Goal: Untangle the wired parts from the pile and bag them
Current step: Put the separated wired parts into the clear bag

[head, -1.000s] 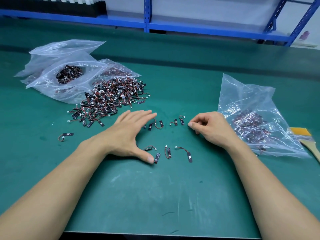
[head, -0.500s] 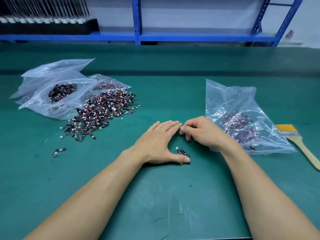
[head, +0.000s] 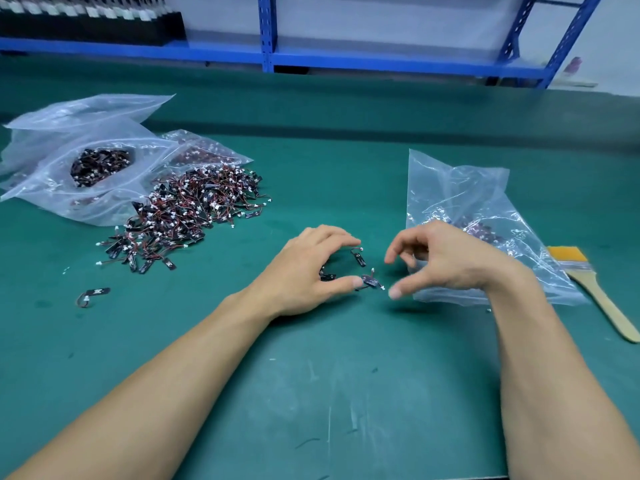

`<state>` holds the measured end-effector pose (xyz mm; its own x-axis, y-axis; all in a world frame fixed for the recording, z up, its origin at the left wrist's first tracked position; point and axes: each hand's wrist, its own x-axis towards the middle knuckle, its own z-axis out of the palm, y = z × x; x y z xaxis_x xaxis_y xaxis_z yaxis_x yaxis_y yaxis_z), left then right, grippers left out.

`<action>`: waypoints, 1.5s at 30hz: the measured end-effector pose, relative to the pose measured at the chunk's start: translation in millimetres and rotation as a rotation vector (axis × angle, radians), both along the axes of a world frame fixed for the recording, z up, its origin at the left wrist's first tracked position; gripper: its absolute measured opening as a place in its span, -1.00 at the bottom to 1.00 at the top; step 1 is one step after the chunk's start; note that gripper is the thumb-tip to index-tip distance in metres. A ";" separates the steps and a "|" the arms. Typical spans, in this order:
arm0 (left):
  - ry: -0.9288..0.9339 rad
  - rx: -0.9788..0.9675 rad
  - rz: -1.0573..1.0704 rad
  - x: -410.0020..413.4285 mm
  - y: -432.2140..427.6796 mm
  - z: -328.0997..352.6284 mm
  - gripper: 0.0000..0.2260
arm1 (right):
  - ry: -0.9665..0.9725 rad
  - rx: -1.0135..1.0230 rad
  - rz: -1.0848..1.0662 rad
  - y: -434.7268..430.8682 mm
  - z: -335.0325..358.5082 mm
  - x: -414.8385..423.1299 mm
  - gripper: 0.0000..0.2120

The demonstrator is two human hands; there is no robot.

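Observation:
A big pile of small black wired parts (head: 194,209) with red wires and white plugs lies on the green mat at the left. My left hand (head: 308,268) is cupped over a small gathered cluster of wired parts (head: 327,274), fingers and thumb curled round it. Two more parts (head: 360,259) lie just outside its fingertips, one touching the thumb tip. My right hand (head: 446,258) hovers a little to the right with loosely curled fingers and holds nothing. Behind it lies a clear plastic bag (head: 460,195) with some parts inside.
Several clear bags (head: 86,188) with parts lie at the far left behind the pile. One stray part (head: 95,293) sits alone at the left. A wooden-handled brush (head: 588,282) lies at the right. A blue shelf frame (head: 268,29) runs along the back.
My left hand swept the scattered parts together and now curls round them. My right hand has lifted off the mat and its fingers have spread apart.

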<state>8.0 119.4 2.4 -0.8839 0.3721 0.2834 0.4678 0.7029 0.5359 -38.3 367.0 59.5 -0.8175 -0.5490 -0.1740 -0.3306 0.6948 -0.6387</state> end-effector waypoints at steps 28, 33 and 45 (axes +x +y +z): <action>-0.009 -0.251 0.214 -3.6 -21.7 0.7 -0.08 | 0.195 0.187 -0.113 1.3 0.5 1.9 -0.34; -0.023 -0.293 0.064 -17.2 2.8 0.2 -0.24 | 0.070 0.140 -0.160 10.6 3.1 -0.6 -0.82; 0.007 -0.097 0.239 -26.1 16.0 -5.1 -0.49 | 0.350 -0.027 -0.462 3.0 -2.4 -7.8 -0.86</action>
<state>-18.1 135.4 -2.7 -0.9482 0.1788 0.2626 0.2856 0.8418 0.4581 -46.1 370.1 57.1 -0.9797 -0.1219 0.1589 -0.1915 0.8024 -0.5651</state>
